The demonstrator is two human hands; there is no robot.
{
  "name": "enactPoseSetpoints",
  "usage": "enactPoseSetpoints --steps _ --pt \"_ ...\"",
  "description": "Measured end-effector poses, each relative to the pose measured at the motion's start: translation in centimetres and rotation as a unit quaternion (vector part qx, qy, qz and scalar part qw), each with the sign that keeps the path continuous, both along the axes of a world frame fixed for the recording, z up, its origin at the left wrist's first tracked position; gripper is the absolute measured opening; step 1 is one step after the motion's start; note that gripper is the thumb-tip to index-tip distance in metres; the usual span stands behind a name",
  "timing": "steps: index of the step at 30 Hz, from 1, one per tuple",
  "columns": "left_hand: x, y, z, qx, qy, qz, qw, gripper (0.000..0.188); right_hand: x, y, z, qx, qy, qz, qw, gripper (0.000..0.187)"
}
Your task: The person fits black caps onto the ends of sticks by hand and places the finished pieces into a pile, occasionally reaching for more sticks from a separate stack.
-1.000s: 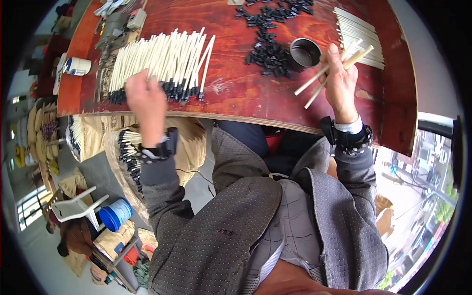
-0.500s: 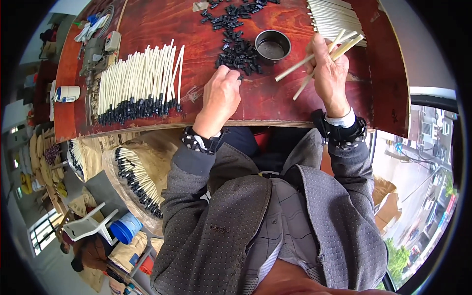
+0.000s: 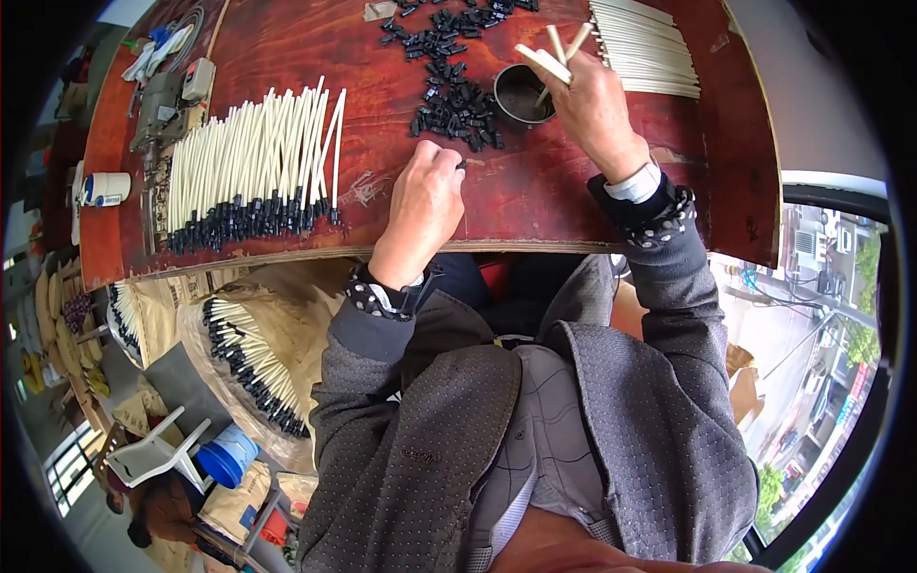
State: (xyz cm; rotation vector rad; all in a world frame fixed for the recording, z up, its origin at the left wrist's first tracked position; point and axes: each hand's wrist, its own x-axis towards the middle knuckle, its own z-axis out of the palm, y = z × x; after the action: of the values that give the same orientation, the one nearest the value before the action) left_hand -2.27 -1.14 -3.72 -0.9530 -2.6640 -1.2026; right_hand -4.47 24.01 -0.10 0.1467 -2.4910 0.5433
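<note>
Several cream-coloured sticks point(image 3: 546, 65) are gripped in my right hand point(image 3: 600, 119), its fingers wrapped round them. The end of one stick reaches into a small dark round tin point(image 3: 522, 116). My left hand point(image 3: 426, 199) is closed just above the table's near edge, and a small black plastic cap point(image 3: 462, 164) shows at its fingertips. Beyond that hand lies a loose pile of similar black caps point(image 3: 457, 110), trailing toward the far side. To the left, a broad row of cream sticks point(image 3: 253, 158) lies with black caps on the near ends.
Plain cream sticks point(image 3: 648, 48) lie stacked at the far right of the red wooden table point(image 3: 382, 224). A small machine point(image 3: 158, 110) and a white cup point(image 3: 107, 189) stand at the left edge. Below, a sack point(image 3: 277, 329) holds more capped sticks, near a white chair point(image 3: 158, 454).
My right hand has moved left and away from me, bringing a stick's end into the tin. My left hand has drawn slightly back from the pile with a black cap.
</note>
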Motion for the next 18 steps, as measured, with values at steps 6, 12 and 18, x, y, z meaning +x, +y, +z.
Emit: enactPoseSetpoints --steps 6,12,18 --pt "0.8 -0.6 0.3 0.154 -0.118 0.010 0.981 0.013 3.3 -2.1 5.3 -0.369 -0.022 -0.037 0.928 0.039" --pt "2.3 -0.3 2.5 0.305 -0.343 -0.021 0.888 0.013 5.4 -4.0 6.0 -0.570 -0.087 0.011 0.817 0.039" --pt "3.3 -0.3 3.7 0.329 -0.349 -0.030 0.877 0.007 6.3 -5.1 5.6 -0.580 -0.120 0.022 0.805 0.039"
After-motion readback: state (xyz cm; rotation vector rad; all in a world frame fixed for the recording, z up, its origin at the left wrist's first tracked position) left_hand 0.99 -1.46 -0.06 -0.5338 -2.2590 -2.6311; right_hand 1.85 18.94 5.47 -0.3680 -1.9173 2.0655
